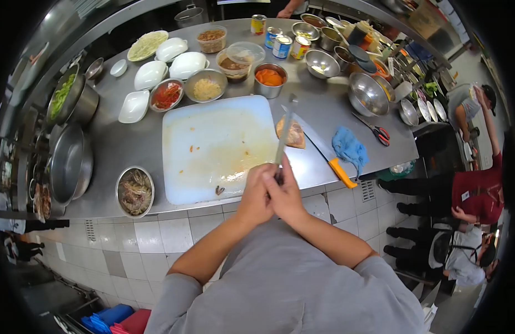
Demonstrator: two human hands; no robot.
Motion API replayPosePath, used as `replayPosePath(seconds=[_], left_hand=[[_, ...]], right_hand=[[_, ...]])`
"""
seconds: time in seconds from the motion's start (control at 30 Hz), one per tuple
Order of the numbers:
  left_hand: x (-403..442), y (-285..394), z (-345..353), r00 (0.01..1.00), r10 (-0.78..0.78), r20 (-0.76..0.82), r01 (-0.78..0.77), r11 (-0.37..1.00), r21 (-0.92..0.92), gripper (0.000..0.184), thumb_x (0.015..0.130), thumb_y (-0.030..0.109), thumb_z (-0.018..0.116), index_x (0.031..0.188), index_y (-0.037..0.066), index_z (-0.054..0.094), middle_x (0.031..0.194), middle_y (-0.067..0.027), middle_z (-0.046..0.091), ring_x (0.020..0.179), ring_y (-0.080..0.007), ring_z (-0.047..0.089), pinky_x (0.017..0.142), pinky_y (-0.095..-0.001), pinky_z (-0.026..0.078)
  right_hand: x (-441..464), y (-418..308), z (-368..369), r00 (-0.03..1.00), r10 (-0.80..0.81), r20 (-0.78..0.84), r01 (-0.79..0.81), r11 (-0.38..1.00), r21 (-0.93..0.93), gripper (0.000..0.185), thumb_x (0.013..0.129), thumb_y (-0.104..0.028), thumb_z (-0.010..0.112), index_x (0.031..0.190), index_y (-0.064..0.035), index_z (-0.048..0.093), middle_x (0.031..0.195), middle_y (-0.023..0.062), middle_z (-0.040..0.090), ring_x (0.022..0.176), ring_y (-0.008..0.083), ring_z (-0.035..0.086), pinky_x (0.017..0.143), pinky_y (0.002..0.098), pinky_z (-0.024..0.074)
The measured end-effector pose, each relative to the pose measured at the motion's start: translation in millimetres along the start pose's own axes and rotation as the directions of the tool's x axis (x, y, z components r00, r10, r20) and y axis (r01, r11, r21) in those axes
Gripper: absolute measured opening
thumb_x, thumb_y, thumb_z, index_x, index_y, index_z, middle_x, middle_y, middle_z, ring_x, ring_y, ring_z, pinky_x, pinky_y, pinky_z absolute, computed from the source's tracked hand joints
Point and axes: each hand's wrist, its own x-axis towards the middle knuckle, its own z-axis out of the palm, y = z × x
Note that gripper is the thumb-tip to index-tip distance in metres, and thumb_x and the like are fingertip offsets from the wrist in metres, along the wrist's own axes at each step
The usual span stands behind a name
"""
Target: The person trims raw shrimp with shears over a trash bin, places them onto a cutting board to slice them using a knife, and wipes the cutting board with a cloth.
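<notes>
My left hand and my right hand are pressed together at the front edge of the cutting board, both closed around the handle end of a knife. Its narrow grey blade points up and away from me; most of the handle is hidden by my fingers. Just beyond the blade, a browned piece of meat lies at the board's right edge. A second knife with a yellow handle rests to the right, blade angled toward the meat. The white cutting board carries wet smears and small scraps.
A bowl of shrimp stands at the front left. To the right lie a blue cloth and scissors. Bowls, cans and a pot of orange pieces line the back. Other people stand at the right.
</notes>
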Motion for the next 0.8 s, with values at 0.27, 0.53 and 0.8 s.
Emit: replayPosePath(seconds=[0.27,0.53,0.8], left_hand=[[56.5,-82.0,-71.8,0.896,-0.039,0.443,-0.016,0.993,0.121,0.058,0.089,0.029,0.081,0.140,0.007,0.063,0.153,-0.0197,0.055,0.147,-0.0434,0.044,0.124,-0.0499,0.035],[51.3,-178.5,-112.5,0.897,-0.380,0.225,0.087,0.652,0.754,0.094,0.100,0.059,0.057,0.159,-0.009,0.032,0.167,-0.0317,0.031,0.159,-0.0432,0.021,0.130,-0.0518,0.018],[-52.2,-95.6,-97.1,0.933,-0.304,-0.194,0.356,0.685,0.636,0.086,0.101,0.051,0.060,0.158,-0.008,0.035,0.165,-0.0335,0.033,0.158,-0.0514,0.018,0.128,-0.0578,0.017]], right_hand=[[8.3,-2.0,-74.5,0.981,0.169,-0.099,-0.195,0.882,-0.429,0.026,0.107,-0.024,0.063,0.121,-0.0024,0.061,0.082,0.0023,0.063,0.062,0.0115,0.061,0.056,0.0296,0.0486],[75.8,28.7,-149.8,0.995,0.062,0.084,0.054,0.382,-0.923,0.034,0.103,-0.034,0.065,0.115,-0.0024,0.069,0.077,0.0144,0.072,0.070,0.0277,0.072,0.067,0.0431,0.0544],[159.1,16.8,-106.8,0.918,0.396,-0.041,-0.199,0.366,-0.909,0.064,0.101,-0.055,0.061,0.119,0.0063,0.068,0.085,0.0220,0.074,0.070,0.0330,0.074,0.074,0.0442,0.0584]])
